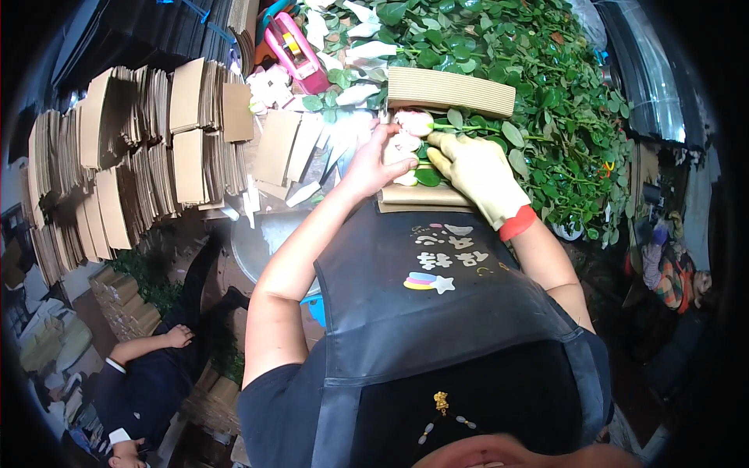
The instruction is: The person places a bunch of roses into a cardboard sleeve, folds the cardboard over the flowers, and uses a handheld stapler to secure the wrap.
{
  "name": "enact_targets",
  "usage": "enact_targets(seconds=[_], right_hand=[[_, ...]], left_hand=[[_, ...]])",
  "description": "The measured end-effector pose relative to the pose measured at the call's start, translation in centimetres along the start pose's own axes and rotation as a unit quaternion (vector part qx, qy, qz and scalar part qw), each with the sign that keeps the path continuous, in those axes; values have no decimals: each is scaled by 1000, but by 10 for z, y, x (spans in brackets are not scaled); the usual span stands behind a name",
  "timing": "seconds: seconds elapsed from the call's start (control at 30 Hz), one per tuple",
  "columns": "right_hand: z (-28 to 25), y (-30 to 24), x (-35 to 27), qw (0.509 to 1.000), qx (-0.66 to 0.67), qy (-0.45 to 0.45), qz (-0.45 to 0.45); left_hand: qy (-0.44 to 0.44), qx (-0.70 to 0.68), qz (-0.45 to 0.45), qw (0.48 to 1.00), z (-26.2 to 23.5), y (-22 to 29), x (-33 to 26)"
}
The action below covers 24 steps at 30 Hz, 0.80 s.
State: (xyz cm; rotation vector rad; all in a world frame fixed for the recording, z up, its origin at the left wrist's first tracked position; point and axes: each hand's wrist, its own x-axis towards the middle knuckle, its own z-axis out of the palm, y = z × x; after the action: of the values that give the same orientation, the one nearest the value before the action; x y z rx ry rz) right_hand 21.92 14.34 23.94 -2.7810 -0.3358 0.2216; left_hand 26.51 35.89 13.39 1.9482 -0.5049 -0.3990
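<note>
Pale pink roses [414, 122] lie with their heads together on a sheet of corrugated cardboard [452, 90], whose far flap stands up and whose near edge folds toward my apron. My bare left hand [373, 166] curls round the rose heads from the left, thumb on the near side and fingers on the far side. From the right, my right hand [476, 173], in a pale yellow rubber glove with a red cuff, closes its fingers on the stems just below the blooms. The fingertips are partly hidden among petals and leaves.
A large heap of leafy rose stems [538, 101] covers the right side. White bloom sleeves [370, 51] and a pink tape dispenser [296, 51] lie at the back. Cardboard pieces [187, 97] stand stacked left. Another person [148, 382] is at lower left.
</note>
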Motion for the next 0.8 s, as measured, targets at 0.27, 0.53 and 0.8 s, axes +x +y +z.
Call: enact_targets(seconds=[0.27,0.53,0.8], right_hand=[[28,9,11,996,-72,-16,-58],[21,0,-6,988,-140,68,-5],[37,32,21,999,-35,11,-10]], left_hand=[[-55,-105,-60,991,-4,9,4],[45,-137,-60,988,28,-27,10],[22,-140,-69,987,36,-40,11]])
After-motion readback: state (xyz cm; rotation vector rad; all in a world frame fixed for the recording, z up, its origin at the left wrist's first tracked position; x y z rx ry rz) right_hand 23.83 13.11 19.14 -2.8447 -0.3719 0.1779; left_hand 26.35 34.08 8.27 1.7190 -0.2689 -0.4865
